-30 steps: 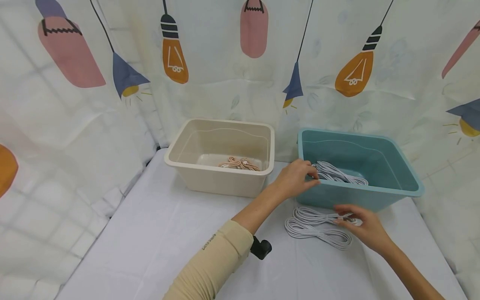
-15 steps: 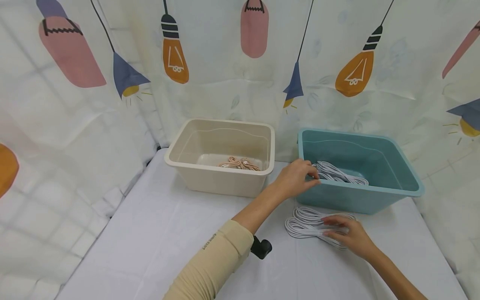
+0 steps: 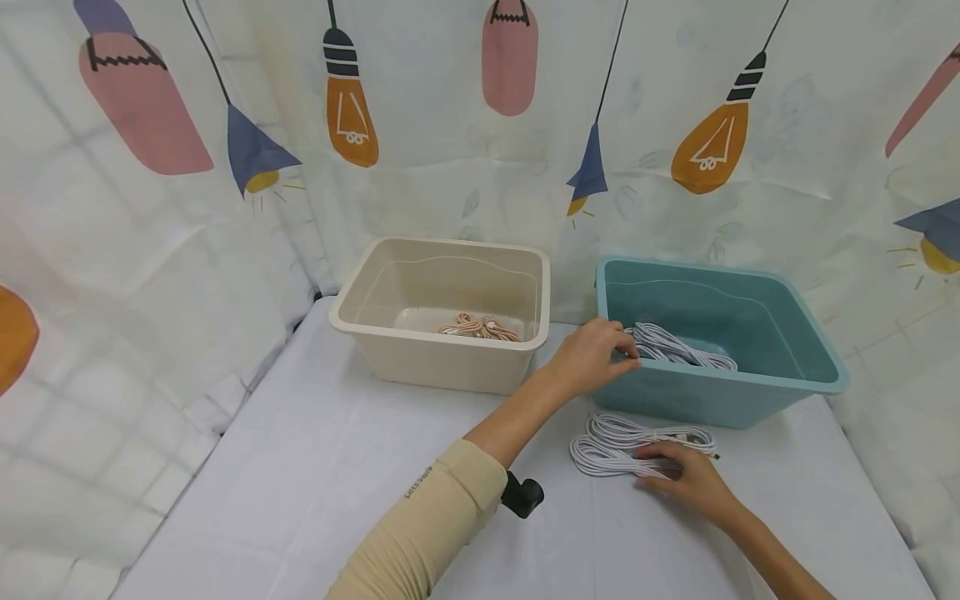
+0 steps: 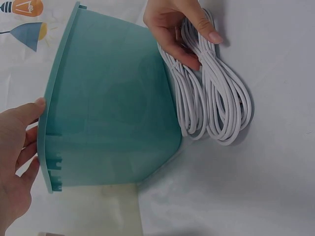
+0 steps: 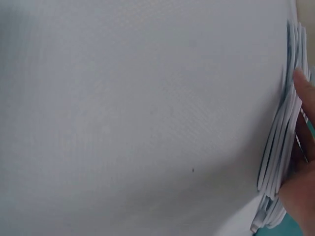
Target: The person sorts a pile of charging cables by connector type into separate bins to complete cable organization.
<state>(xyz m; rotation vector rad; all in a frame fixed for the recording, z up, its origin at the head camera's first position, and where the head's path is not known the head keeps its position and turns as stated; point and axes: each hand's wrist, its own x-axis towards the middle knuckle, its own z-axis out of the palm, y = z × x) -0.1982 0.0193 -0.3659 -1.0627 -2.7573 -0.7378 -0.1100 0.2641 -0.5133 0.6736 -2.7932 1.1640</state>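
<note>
Two white coiled cables lie side by side on the table in the head view. Over the nearer white cable (image 3: 600, 460) is my right hand (image 3: 693, 483), its thumb on one side and fingers on the other, pinching the tied middle. The farther white cable (image 3: 618, 429) lies against the front of the teal bin (image 3: 720, 392). My left hand (image 3: 588, 358) holds that bin's front rim near its left corner; the left wrist view shows the thumb (image 4: 39, 102) at the rim. Inside the bin are more white cables (image 3: 675, 346), partly hidden by the front wall.
A cream bin (image 3: 450, 367) stands left of the teal one, with peach-coloured cables (image 3: 477, 327) in it. A black device (image 3: 522, 495) shows below the left forearm. Behind the white-covered table (image 3: 300, 483) hangs a printed curtain (image 3: 450, 192).
My right hand has moved left and nearer, from the farther white cable onto the nearer one, and now pinches it. The left hand stays at the teal bin's rim.
</note>
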